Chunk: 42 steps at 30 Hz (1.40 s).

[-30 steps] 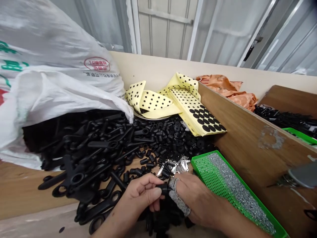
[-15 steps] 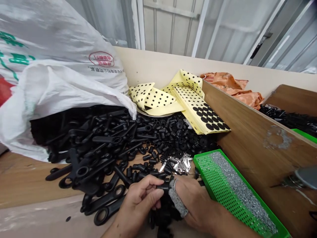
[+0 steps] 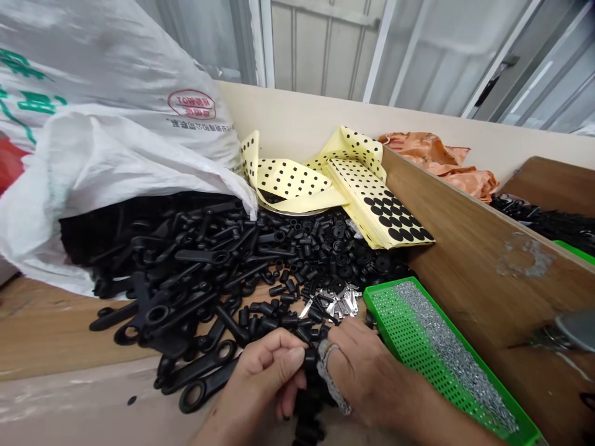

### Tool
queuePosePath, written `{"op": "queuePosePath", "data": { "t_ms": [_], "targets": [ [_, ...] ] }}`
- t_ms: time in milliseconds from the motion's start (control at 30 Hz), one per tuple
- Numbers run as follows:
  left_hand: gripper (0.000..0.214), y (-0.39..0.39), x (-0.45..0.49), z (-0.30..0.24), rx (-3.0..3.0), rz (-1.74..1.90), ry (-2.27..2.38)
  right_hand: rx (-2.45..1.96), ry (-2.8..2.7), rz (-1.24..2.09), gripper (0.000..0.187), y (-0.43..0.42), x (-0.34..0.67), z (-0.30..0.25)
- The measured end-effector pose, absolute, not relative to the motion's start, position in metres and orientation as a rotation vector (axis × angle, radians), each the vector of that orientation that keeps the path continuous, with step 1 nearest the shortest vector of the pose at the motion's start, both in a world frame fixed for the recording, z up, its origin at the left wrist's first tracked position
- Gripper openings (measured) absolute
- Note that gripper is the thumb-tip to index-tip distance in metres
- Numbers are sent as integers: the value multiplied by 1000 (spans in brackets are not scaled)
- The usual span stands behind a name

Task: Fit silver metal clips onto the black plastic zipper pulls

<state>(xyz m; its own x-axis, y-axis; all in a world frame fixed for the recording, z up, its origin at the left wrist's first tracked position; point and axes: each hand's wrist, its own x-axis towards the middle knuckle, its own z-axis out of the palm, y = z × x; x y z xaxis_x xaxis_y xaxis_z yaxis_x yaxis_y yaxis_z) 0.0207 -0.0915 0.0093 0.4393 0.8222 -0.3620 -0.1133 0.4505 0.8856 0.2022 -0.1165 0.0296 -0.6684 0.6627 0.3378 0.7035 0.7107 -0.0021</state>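
My left hand is closed, thumb and forefinger pinching a small black plastic cylinder. Close on its right is my right hand, with a grey fuzzy band around a finger. Its fingers curl downward, and their tips and anything in them are hidden. Just beyond the hands lie thin silver metal strips and a heap of small black cylinders and caps. Further black parts, partly hidden, lie beneath the hands.
Black ring-ended handles spill from a white sack on the left. A green perforated tray of small metal pieces stands at right, beside a wooden divider. Yellow sheets of black dots lie behind, with a power-driver-like tool far right.
My right hand has turned, its knuckles now higher and slightly away from the cylinder. My left hand keeps its pinch. The yellow sheet's left flap has sprung upright.
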Motion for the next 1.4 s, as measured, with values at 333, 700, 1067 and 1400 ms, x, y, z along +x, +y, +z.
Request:
{"op": "queuePosePath", "data": {
  "t_ms": [333, 700, 1067, 1400],
  "targets": [
    [14, -97, 12, 14, 1581, 773, 992, -1209, -2416, 443, 9, -119, 203, 25],
    [13, -93, 2, 11, 2064, 850, 895, -1339, -2344, 777, 12, -119, 203, 26],
    [14, -92, 2, 0, 1789, 708, 911, -1231, -2524, 500, 10, -120, 203, 19],
    [24, -90, 3, 6, 2299, 893, 596, -1419, -2047, 1100, 14, -124, 201, 21]
  ]
}}
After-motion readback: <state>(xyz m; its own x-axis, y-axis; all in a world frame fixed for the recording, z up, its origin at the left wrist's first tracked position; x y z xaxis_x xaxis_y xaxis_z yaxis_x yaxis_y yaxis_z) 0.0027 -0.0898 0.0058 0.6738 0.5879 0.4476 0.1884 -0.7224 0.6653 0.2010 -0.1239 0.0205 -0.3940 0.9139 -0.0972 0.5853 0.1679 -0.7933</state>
